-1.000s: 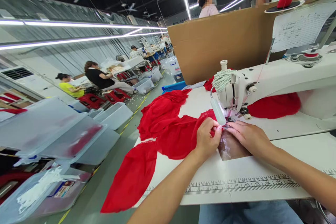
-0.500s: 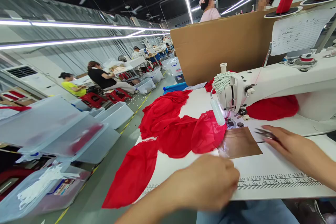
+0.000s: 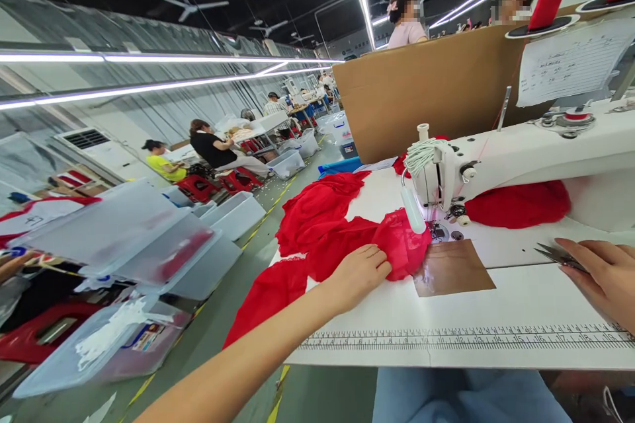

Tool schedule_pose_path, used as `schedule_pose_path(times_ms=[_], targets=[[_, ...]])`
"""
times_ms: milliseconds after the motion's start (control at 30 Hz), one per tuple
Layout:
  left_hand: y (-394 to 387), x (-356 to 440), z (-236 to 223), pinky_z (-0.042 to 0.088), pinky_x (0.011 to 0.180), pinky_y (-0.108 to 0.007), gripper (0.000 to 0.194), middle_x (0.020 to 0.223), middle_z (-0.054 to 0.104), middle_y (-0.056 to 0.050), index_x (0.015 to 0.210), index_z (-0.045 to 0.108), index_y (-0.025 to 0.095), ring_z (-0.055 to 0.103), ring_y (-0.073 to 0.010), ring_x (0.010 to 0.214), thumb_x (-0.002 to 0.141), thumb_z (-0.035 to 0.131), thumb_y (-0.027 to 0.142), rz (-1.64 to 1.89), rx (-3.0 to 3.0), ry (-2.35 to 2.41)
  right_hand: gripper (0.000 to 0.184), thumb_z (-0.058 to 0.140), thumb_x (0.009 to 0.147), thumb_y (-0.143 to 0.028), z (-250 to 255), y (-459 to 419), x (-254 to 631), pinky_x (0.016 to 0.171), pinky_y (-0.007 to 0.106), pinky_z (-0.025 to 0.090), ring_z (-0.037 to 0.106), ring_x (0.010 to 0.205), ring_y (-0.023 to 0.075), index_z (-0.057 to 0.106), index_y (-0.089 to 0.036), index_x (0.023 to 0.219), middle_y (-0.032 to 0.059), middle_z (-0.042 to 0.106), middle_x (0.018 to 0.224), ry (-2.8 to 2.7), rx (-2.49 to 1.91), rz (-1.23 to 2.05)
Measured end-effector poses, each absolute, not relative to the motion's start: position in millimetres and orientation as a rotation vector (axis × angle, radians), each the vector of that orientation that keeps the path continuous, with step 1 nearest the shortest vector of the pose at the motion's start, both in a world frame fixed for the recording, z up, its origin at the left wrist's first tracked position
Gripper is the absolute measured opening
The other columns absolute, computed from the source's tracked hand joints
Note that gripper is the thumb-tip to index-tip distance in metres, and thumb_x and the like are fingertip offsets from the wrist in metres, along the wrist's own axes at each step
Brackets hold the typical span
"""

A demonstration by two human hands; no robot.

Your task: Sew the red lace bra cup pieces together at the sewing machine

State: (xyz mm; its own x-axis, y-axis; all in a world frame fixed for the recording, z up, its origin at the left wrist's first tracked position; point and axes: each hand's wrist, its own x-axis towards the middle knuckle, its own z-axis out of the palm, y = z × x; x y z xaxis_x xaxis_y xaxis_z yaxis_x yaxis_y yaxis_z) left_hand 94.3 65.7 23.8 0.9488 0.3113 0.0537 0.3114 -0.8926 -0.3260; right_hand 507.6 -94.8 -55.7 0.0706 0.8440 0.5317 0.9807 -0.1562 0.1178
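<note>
My left hand (image 3: 360,274) is at the near edge of a red piece of fabric with a sheer lace part (image 3: 403,244), its fingers curled and together on the cloth; the fingertips are partly hidden. That fabric reaches to the needle area of a white sewing machine (image 3: 436,178). My right hand (image 3: 602,277) holds thread snips (image 3: 563,256), their pointed blades facing left, over the right side of the white table (image 3: 367,320). Between my hands, a brown plate (image 3: 454,269) lies flat in front of the needle.
More red fabric (image 3: 322,205) lies along the table's left side, and a red piece (image 3: 520,203) sits under the machine arm. A cardboard panel (image 3: 426,92) stands behind. Clear plastic bins (image 3: 149,238) stand left on the floor. Co-workers sit farther off.
My left hand has moved forward and left from the table's front edge onto the red fabric. My right hand has drawn away to the right with the snips. The view has shifted slightly.
</note>
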Motion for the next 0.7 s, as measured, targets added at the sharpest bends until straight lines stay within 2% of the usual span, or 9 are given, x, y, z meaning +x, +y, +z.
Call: schedule_pose_path(times_ms=[100,167,300,433,600,700], targets=[[76,95,23,0.045,0.07,-0.028,0.032,0.085,0.058,-0.004,0.086,0.061,0.017,0.052,-0.0163,0.075,0.101,0.035,0.007,-0.235,-2.743,-0.419,0.05,0.03,0.103,-0.042,-38,-95,485,0.064,0.049,0.055,0.068,0.082,0.0336,0.068,-0.014,0.119,0.0156,0.073,0.108,-1.922,-1.883,-0.907],[77,96,32,0.036,0.059,-0.025,0.032,0.088,0.056,-0.003,0.091,0.062,0.019,0.048,-0.0151,0.072,0.103,0.033,0.011,-0.273,-2.724,-0.425,0.047,0.03,0.104,-0.037,-30,-95,473,0.065,0.047,0.057,0.07,0.081,0.0318,0.069,-0.012,0.113,0.0162,0.074,0.104,-1.957,-1.748,-0.972],[75,101,52,0.03,0.056,-0.027,0.031,0.08,0.052,-0.001,0.083,0.058,0.019,0.044,-0.0135,0.065,0.103,0.035,0.012,-0.197,-2.699,-0.305,0.047,0.029,0.106,-0.031,-23,-91,457,0.066,0.042,0.06,0.073,0.082,0.028,0.071,-0.011,0.104,0.0149,0.075,0.1,-2.057,-1.558,-0.978],[60,107,57,0.035,0.057,-0.029,0.027,0.077,0.052,-0.002,0.083,0.057,0.018,0.046,-0.0139,0.061,0.101,0.039,0.009,-0.101,-2.612,-0.113,0.046,0.029,0.107,-0.028,-22,-88,441,0.066,0.039,0.061,0.074,0.081,0.0256,0.072,-0.015,0.097,0.0117,0.077,0.095,-2.077,-1.46,-0.948],[15,124,57,0.045,0.053,-0.027,0.028,0.086,0.058,-0.004,0.113,0.06,0.017,0.056,-0.0143,0.062,0.102,0.035,0.009,0.223,-2.7,-0.134,0.034,0.036,0.104,-0.018,-22,-78,408,0.062,0.035,0.058,0.072,0.072,0.0212,0.07,-0.015,0.102,0.012,0.076,0.097,-2.123,-1.346,-0.703],[-11,134,54,0.05,0.052,-0.028,0.031,0.093,0.061,-0.006,0.129,0.053,0.015,0.064,-0.0166,0.069,0.105,0.033,0.012,0.301,-2.851,-0.226,0.031,0.041,0.1,-0.016,-23,-68,385,0.071,0.038,0.061,0.072,0.087,0.0251,0.068,-0.015,0.115,0.0159,0.074,0.109,-2.142,-1.291,-0.575]])
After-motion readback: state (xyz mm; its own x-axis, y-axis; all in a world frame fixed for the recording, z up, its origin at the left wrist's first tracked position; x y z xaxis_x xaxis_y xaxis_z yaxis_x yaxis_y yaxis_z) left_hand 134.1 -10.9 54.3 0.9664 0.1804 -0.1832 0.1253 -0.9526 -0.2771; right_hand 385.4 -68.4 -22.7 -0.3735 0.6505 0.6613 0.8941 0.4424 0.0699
